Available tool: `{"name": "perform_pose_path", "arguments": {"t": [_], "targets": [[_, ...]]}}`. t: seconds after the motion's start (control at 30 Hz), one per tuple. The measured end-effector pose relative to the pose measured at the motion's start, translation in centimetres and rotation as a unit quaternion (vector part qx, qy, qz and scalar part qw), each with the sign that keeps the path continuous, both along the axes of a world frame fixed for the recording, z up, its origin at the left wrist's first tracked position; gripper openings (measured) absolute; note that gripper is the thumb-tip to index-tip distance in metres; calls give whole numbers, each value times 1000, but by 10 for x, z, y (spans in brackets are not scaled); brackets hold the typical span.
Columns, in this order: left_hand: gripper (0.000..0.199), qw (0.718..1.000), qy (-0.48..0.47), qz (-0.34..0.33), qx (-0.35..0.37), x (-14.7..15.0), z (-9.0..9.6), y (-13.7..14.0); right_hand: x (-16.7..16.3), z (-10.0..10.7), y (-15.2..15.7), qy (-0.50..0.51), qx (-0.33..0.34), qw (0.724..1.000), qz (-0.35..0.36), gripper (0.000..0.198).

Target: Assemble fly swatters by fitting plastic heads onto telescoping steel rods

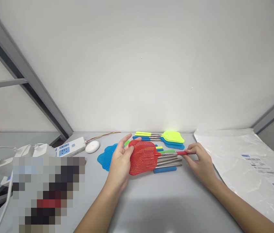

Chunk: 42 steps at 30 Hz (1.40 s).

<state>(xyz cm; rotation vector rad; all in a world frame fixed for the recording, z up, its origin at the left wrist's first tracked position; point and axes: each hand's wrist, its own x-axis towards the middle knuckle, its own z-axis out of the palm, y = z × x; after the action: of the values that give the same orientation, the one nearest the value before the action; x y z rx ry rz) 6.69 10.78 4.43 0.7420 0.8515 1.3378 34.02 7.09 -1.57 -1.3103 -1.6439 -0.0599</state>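
Note:
A red fly swatter [143, 158] with a perforated head is held between my hands above the table. My left hand [120, 161] grips the head at its left edge, thumb on the front. The fingers of my right hand [198, 161] pinch the red handle [181, 153] at the other end of the short metal shaft. Under and behind it lie a blue swatter head [107, 157], a bit of a green one, several metal rods [168, 162] and a blue handle [165, 170]. Yellow swatters [173, 136] and blue swatters [175, 145] are stacked at the back.
On the left are a white power strip [71, 147] with plugs and cables, and a round white device [92, 147]. A white plastic mailing bag [236, 152] with a label covers the right side. The wall [146, 81] rises behind the grey table [175, 197]. A pixelated patch hides the lower left.

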Motion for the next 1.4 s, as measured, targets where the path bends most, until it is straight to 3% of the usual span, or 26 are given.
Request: {"name": "perform_pose_path", "arguments": {"t": [0.13,0.3,0.43,0.53,0.67,0.73,0.8,0.93,1.0,1.07,1.13,1.2,1.27,1.4], "targets": [[43,998,-67,-11,-11,-3,5,-1,-3,-1,0,1,-7,1000,-13,12],[41,985,-71,-133,79,11,-4,-16,-19,4,-5,-20,-55,998,-34,17],[65,968,26,-208,141,28,-14,-31,-46,6,-25,35,-196,980,28,20],[57,966,38,-219,133,42,-18,-40,-65,2,-41,109,-306,938,123,22],[45,965,93,-233,74,56,-21,-53,-80,-4,-51,136,-365,894,222,19],[46,960,114,-250,46,59,-21,-56,-82,-5,-51,128,-346,891,264,15],[47,958,130,-252,38,58,-19,-54,-81,-4,-51,80,-285,910,291,16],[47,948,177,-257,57,41,-6,-40,-67,6,-49,-22,-48,970,239,19],[45,925,242,-286,65,27,6,-30,-54,16,-44,-50,71,984,155,6],[38,879,351,-298,120,14,20,-22,-38,28,-38,-126,173,976,45,30],[32,818,440,-320,189,5,34,-13,-23,39,-33,-208,214,952,-66,44],[30,748,497,-368,239,2,44,-1,-10,46,-29,-269,180,940,-108,43],[32,690,538,-409,259,4,49,17,-1,49,-28,-316,123,937,-87,42],[33,631,600,-361,332,16,41,61,17,44,-17,-397,47,916,-23,50]]}}
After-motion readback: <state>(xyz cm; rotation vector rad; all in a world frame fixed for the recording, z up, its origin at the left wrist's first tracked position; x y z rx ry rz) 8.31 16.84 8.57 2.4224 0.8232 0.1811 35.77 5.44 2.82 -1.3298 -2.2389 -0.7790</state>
